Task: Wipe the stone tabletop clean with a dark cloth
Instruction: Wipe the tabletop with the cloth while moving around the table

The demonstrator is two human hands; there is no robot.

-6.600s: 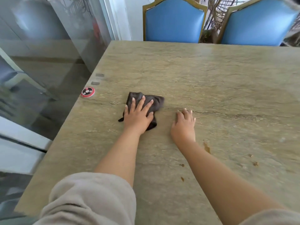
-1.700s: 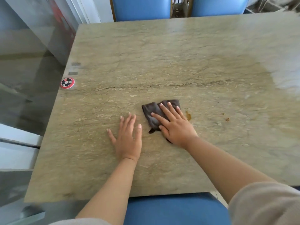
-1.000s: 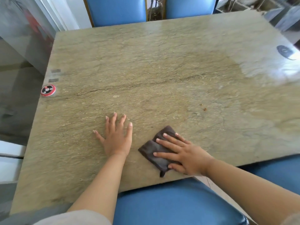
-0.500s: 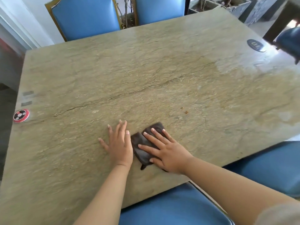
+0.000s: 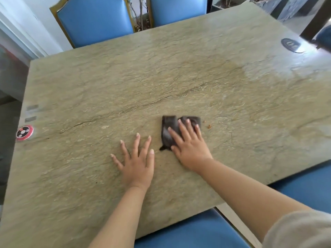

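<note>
The stone tabletop (image 5: 179, 83) is greenish-tan with a dark crack running across its middle. A folded dark cloth (image 5: 169, 130) lies near the front middle. My right hand (image 5: 189, 145) presses flat on the cloth, fingers spread over its right half. My left hand (image 5: 137, 161) rests flat on the bare stone just left of the cloth, fingers apart, holding nothing. A few small brown crumbs (image 5: 208, 125) sit on the stone right of the cloth.
A red round disc (image 5: 24, 132) and two grey marks lie at the left edge. A dark oval plate (image 5: 291, 44) sits at the far right corner. Blue chairs (image 5: 95, 20) stand behind the table, and blue seats (image 5: 193, 231) are at the near side.
My right hand has slid the cloth away from me and to the right, toward the crumbs. My left hand stays flat on the stone, now a gap apart from the cloth.
</note>
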